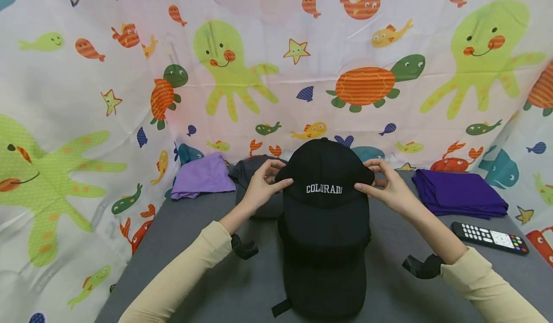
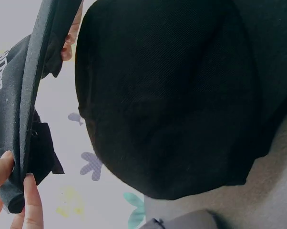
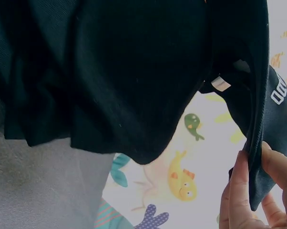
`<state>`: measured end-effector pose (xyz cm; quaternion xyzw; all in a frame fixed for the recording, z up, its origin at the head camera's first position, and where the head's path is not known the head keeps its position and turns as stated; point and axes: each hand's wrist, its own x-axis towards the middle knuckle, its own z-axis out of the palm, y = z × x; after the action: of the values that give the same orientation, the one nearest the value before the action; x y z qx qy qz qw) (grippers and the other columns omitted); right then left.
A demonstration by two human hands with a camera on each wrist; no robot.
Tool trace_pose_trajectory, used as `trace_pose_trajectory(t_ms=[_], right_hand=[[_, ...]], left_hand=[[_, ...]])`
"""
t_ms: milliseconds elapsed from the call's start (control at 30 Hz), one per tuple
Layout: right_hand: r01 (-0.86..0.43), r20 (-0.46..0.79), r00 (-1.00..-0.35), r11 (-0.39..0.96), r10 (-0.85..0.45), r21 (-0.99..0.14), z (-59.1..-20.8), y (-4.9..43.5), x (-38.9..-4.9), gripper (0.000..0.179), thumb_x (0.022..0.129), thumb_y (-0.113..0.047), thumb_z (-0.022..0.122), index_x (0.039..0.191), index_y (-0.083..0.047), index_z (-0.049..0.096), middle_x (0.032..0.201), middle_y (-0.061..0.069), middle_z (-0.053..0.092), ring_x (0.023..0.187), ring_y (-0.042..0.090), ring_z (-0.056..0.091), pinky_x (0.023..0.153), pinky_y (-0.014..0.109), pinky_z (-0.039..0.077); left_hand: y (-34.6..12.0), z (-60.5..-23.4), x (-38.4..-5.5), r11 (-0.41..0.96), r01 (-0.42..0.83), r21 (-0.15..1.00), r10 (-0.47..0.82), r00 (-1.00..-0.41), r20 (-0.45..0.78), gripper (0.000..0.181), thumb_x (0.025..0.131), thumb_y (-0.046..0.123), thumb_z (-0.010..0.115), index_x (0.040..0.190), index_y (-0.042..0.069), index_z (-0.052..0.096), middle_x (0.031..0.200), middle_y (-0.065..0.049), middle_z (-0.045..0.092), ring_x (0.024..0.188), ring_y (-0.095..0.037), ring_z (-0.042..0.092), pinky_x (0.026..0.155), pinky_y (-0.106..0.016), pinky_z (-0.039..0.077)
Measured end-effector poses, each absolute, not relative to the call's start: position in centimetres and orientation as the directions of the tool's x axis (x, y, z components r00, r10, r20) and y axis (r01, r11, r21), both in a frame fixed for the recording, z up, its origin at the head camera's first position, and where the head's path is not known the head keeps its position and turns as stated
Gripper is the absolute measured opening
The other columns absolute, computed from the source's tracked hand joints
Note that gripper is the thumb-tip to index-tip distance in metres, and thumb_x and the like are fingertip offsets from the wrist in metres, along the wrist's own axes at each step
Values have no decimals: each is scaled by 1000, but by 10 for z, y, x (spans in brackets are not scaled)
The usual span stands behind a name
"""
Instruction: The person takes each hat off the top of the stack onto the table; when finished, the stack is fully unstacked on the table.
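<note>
A black baseball cap (image 1: 324,169) with white lettering faces the camera, raised over more black headwear. My left hand (image 1: 260,183) pinches its left edge between thumb and fingers, and my right hand (image 1: 386,186) pinches the right edge. The left wrist view has the left thumb and fingers (image 2: 33,202) on the cap's edge; in the right wrist view the right fingers (image 3: 240,191) hold the opposite edge. Below it lies another black cap (image 1: 324,284), brim toward the camera and a strap sticking out at left. The upper cap hides much of it.
A dark grey cap (image 1: 268,210) sits behind my left hand. Light purple cloth (image 1: 203,176) lies at the back left, folded dark purple cloth (image 1: 460,193) at the back right. A remote control (image 1: 490,237) rests on the grey table (image 1: 203,270). A sea-animal curtain (image 1: 268,136) hangs behind.
</note>
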<state>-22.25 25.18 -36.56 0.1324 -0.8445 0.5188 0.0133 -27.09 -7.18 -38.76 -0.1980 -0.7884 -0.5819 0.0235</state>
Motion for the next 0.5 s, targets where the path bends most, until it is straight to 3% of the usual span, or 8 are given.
trace_pose_trajectory(t_ms=[233, 500], right_hand=[[-162, 77, -975, 434, -208, -886, -363, 254, -247, 60, 87, -30, 65, 132, -11, 29, 129, 23, 32, 77, 14, 64, 75, 33, 54], [-61, -25, -984, 465, -177, -883, -366, 255, -270, 69, 86, -41, 64, 136, -9, 28, 134, 25, 31, 106, 33, 55, 86, 43, 50]], left_hand=[[-68, -383, -293, 186, 179, 966, 301, -946, 117, 48, 82, 21, 71, 124, 10, 51, 110, -18, 52, 87, -39, 61, 72, -31, 54], [-59, -392, -322, 248, 159, 956, 196, -974, 111, 41, 80, 26, 74, 116, 16, 56, 109, -13, 56, 91, -26, 60, 74, -34, 55]])
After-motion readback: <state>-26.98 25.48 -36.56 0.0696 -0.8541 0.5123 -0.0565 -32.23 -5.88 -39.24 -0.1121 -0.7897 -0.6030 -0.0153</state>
